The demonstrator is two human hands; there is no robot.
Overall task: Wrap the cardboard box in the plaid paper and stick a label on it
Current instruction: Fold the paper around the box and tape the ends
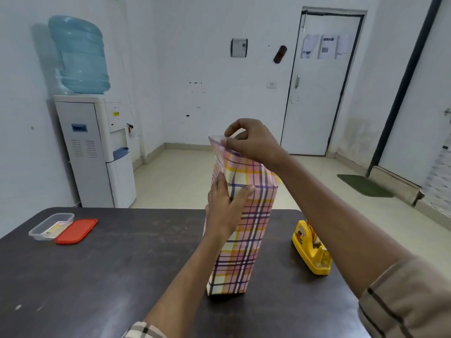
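The box, covered in pink, yellow and purple plaid paper, stands upright on end on the dark table. My left hand presses flat against its upper left side, thumb across the front face. My right hand is above the top end and pinches the raised paper flap there, together with what looks like a clear strip of tape. The cardboard itself is hidden under the paper.
A yellow tape dispenser sits on the table right of the box. At the table's far left are a clear plastic container and its red lid. A water cooler stands by the left wall.
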